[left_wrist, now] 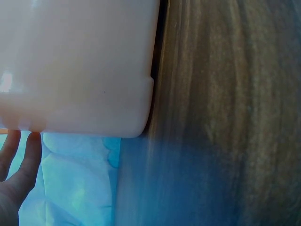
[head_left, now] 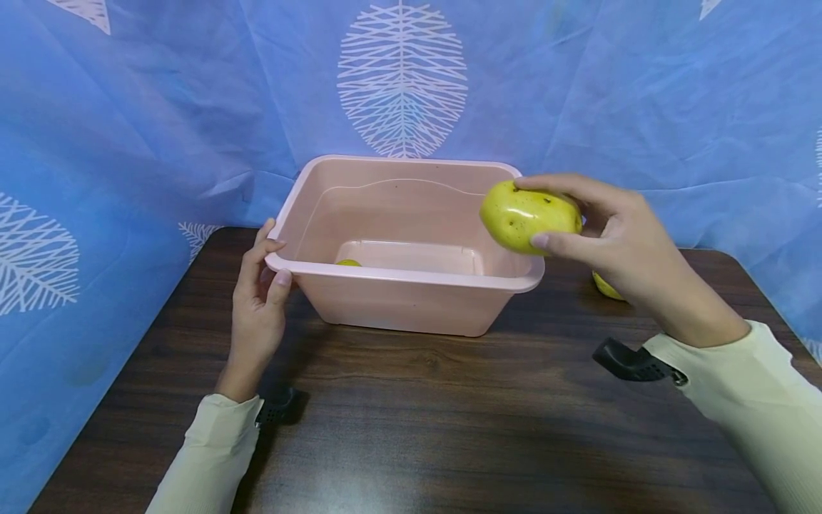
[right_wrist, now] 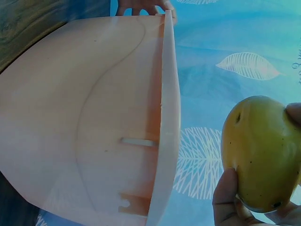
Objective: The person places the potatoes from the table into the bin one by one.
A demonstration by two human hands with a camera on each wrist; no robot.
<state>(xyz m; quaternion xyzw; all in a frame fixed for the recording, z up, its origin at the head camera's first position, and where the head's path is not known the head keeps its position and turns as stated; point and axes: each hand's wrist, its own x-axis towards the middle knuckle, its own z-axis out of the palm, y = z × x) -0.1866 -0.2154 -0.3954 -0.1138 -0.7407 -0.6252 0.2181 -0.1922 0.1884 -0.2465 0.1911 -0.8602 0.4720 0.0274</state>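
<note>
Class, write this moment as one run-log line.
left hand: grips pink tub rim | right hand: holds yellow fruit | inside tub: yellow object, mostly hidden

Tub (head_left: 398, 303), near the far edge of the worktop (head_left: 449, 407): smooth, lightly glossy plastic. Worktop surface: dark wood grain, semi-gloss, bright reflection toward the near edge. Raised fruit (head_left: 523, 218), toward the right edge: smooth, glossy skin. Sleeves (head_left: 751, 400), near edge: matt cloth. Curtain (head_left: 193, 107), beyond the far edge: creased cloth.

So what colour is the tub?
The tub is pale pink, best seen in the head view.
</note>
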